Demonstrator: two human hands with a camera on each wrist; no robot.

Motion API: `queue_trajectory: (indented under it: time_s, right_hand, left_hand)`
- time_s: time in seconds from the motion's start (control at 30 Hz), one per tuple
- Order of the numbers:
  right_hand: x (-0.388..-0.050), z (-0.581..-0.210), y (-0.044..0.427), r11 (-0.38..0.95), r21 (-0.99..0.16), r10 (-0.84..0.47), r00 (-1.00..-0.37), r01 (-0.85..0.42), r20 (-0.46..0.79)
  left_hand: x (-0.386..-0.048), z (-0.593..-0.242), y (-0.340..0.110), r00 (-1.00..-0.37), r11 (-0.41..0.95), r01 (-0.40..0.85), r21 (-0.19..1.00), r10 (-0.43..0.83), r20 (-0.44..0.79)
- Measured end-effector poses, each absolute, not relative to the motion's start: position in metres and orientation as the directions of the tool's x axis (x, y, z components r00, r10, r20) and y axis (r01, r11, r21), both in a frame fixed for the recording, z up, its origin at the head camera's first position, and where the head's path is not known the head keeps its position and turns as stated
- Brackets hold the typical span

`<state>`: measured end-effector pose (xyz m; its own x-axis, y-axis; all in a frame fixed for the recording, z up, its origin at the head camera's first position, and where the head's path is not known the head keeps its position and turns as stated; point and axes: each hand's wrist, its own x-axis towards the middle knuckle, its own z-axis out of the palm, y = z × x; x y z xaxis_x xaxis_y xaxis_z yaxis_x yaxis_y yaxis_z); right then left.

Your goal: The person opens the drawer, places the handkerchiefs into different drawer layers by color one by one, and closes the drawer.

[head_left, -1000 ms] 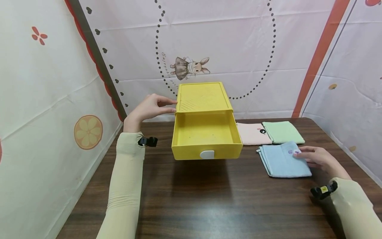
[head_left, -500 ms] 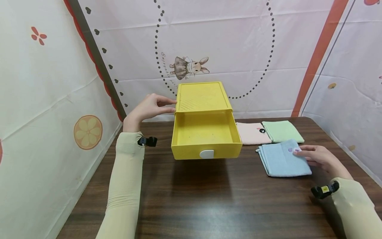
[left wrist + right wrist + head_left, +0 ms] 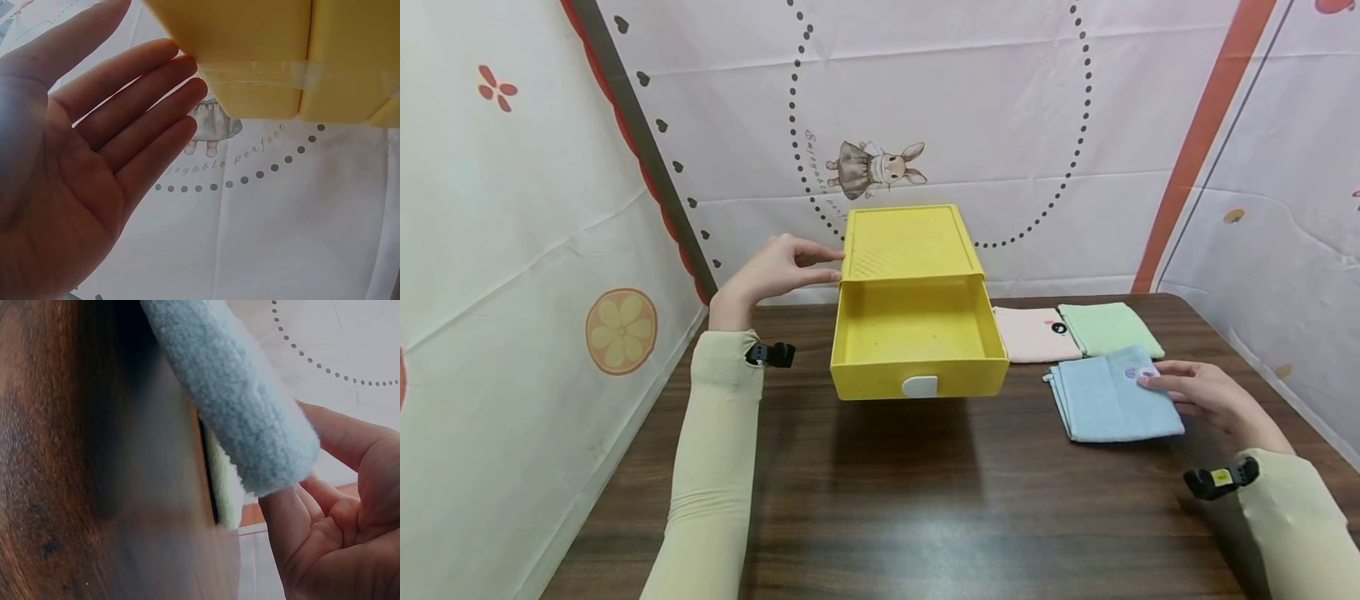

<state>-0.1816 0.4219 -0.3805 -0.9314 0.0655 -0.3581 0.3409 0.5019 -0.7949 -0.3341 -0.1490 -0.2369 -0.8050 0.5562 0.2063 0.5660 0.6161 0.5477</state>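
Note:
A yellow drawer box [image 3: 913, 242] stands in the middle, its top drawer [image 3: 920, 379] pulled out, with a bare inside and a white handle [image 3: 920, 387]. My left hand [image 3: 781, 268] touches the box's left side with its fingertips. In the left wrist view the fingers of that hand [image 3: 94, 144] lie nearly straight against the stacked yellow units [image 3: 250, 37]. On the right, my right hand [image 3: 1217, 402] pinches the right edge of a folded light blue towel [image 3: 1116, 400], thumb on top. The right wrist view shows the towel's thick fold [image 3: 244, 406] between thumb and fingers, raised off the table there.
Behind the blue towel lie a folded pink towel [image 3: 1036, 337] and a folded green towel [image 3: 1112, 329] on the dark wooden table [image 3: 910, 525]. Printed cloth [image 3: 1000, 108] hangs at the back and both sides. Clear tape [image 3: 269, 72] runs across the stacked units.
My right hand and the blue towel's gripped edge have shifted very slightly up and right. The left hand and the drawer box stay as they were.

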Motion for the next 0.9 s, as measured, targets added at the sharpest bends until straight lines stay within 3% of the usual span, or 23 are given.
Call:
queue_trajectory:
  time_s: [0.33,0.9]
  right_hand:
    - [-0.181,-0.376,0.416,0.423,-0.839,0.073,-0.936,0.343,-0.346]
    - [-0.174,-0.359,0.406,0.442,-0.855,0.07,-0.961,0.271,-0.268]
  left_hand:
    - [-0.332,-0.235,-0.148,-0.806,0.621,0.568,0.54,0.554,0.209]
    - [-0.335,-0.238,-0.149,-0.805,0.62,0.57,0.539,0.554,0.214]
